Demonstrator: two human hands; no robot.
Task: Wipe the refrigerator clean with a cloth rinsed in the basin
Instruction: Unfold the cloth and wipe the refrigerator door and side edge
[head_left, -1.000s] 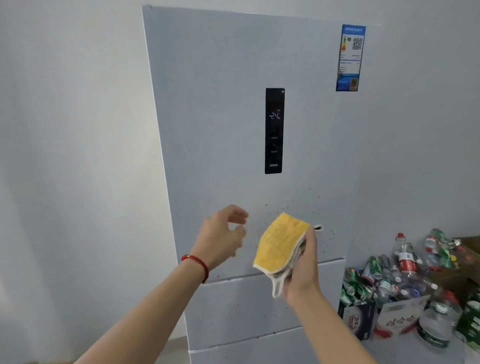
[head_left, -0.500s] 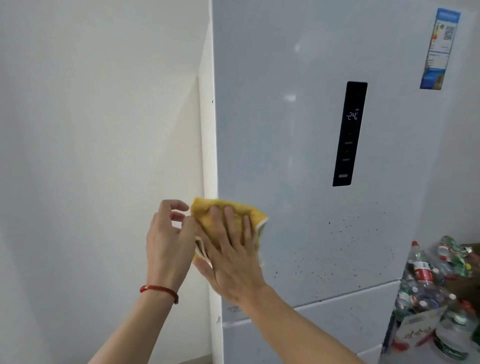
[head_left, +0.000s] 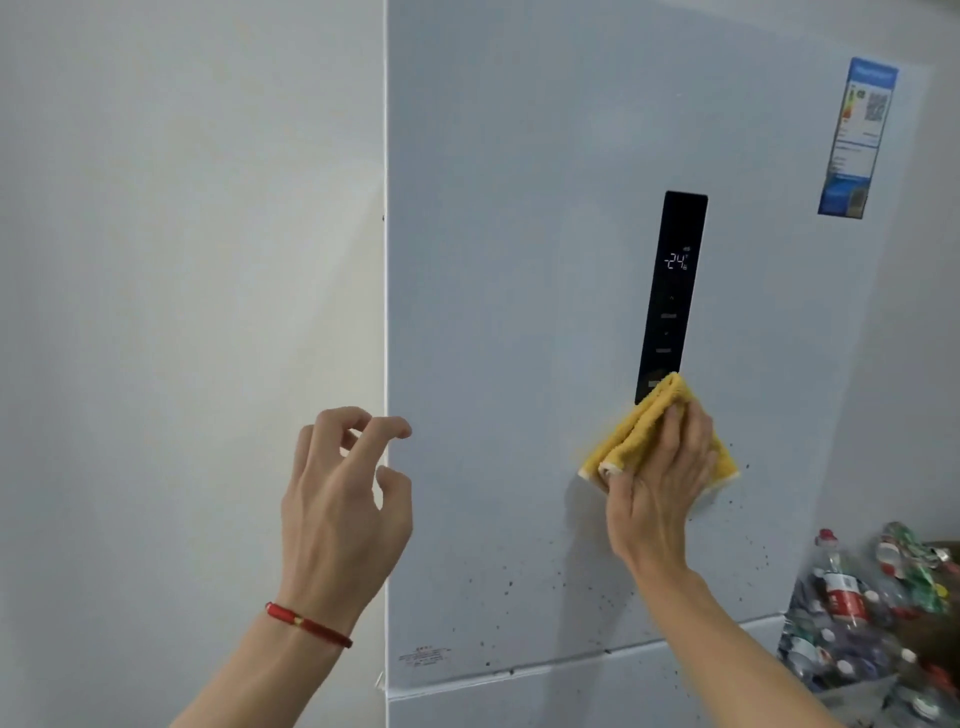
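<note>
Right hand (head_left: 657, 483) is pressing the folded yellow cloth (head_left: 639, 431) flat on the refrigerator door (head_left: 519, 208), fingers straight and together, just below the black control panel (head_left: 672, 291) reading -24. Left hand (head_left: 343, 499) is hovering left of the panel at the door's edge, fingers loosely curled, apart, holding nothing.

A plain white wall (head_left: 182, 312) stands left; a heap of plastic bottles (head_left: 872, 623) fills the lower right.

Cloth (head_left: 639, 434) on refrigerator (head_left: 519, 208), below panel (head_left: 672, 291)
</note>
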